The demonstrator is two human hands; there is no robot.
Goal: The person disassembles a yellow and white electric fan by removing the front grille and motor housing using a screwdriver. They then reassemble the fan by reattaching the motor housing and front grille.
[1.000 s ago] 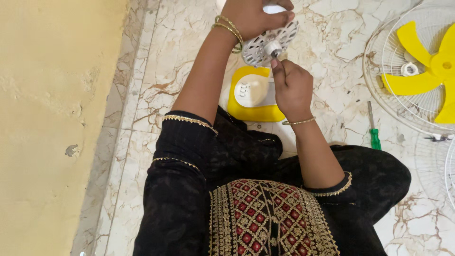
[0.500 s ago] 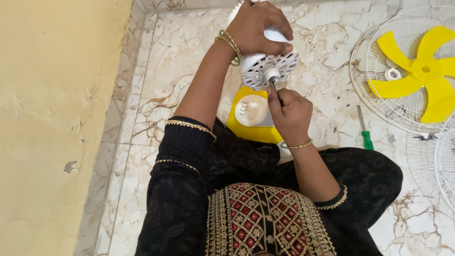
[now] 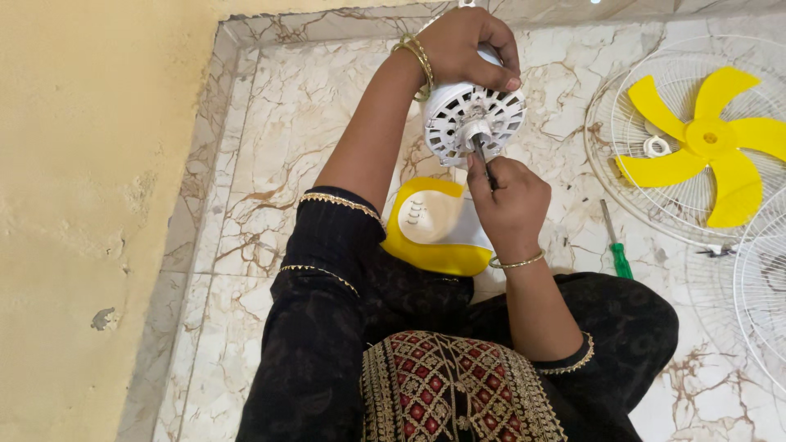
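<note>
My left hand (image 3: 471,45) grips the top of a white fan motor housing (image 3: 475,119), its vented face tilted toward me. My right hand (image 3: 508,205) is closed around a dark-shafted tool (image 3: 483,160) whose tip rests at the hub in the middle of the motor face. Just below the motor sits the fan's yellow and white base (image 3: 430,229), partly hidden by my right wrist. Gold bangles ring both wrists.
A white wire fan guard (image 3: 622,176) lies on the marble floor at right with a yellow fan blade (image 3: 708,143) inside it. A green-handled screwdriver (image 3: 616,244) lies beside it. Another white guard (image 3: 765,286) is at the right edge. A yellow wall runs along the left.
The view has shifted, so the motor and my hands sit lower in frame. My hands keep their grips, the tool still at the motor hub.
</note>
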